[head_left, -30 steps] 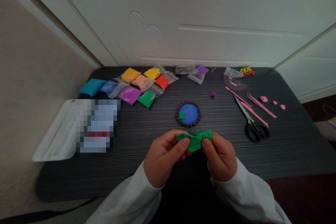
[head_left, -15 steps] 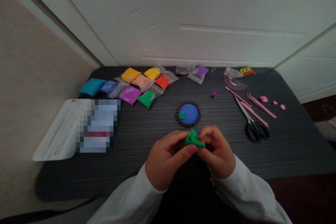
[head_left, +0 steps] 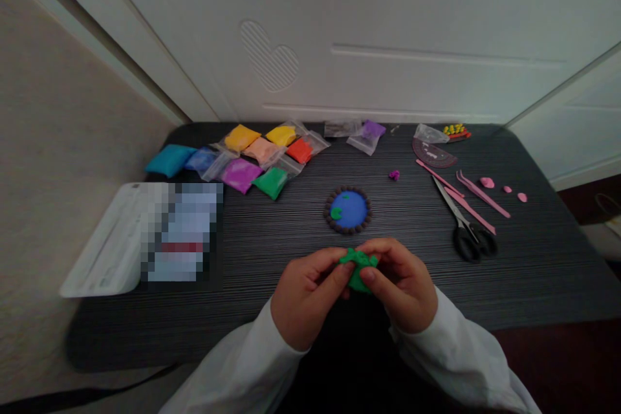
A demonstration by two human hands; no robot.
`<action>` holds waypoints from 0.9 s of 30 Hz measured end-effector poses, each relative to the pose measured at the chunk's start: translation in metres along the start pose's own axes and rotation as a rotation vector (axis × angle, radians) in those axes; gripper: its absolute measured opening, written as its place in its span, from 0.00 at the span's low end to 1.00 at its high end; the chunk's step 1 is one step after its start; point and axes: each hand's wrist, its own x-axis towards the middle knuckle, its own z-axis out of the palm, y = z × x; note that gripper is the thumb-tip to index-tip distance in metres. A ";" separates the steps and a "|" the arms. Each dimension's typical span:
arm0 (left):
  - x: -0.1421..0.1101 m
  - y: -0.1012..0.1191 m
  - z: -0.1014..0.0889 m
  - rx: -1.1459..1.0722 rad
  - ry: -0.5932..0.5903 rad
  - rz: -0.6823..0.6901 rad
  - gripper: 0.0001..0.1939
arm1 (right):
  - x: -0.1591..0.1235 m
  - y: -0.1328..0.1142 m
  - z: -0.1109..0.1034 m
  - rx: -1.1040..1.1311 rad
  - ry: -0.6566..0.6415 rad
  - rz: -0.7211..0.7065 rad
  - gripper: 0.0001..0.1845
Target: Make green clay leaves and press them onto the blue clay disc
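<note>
A lumpy piece of green modelling clay (head_left: 359,277) is pinched between both hands above the near part of the table. My left hand (head_left: 305,294) grips its left side, thumb on top. On its right side, my right hand (head_left: 406,288) presses with the thumb and curled fingers; some fingertips are hidden behind the clay. Just beyond the hands lies a round blue clay disc (head_left: 353,210) rimmed with brown clay balls. Small green clay pieces (head_left: 336,213) rest on the disc's left and upper parts.
Bags of coloured clay (head_left: 241,174) lie at back left, near a white sheet (head_left: 114,239) and a blurred-out panel (head_left: 187,233). To the right are black-handled scissors (head_left: 466,233), pink tweezers (head_left: 482,194), pink sticks, pink clay lumps (head_left: 486,182) and a protractor (head_left: 433,153). A purple bit (head_left: 394,175) sits mid-table.
The green clay has been turned and reshaped between the fingers, with a flatter part now hanging toward me. My right thumb has moved onto its front. Things on the table stay put.
</note>
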 end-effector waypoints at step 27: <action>0.003 -0.006 0.010 -0.398 0.139 -0.015 0.16 | 0.008 0.006 0.005 -0.417 0.226 -0.246 0.04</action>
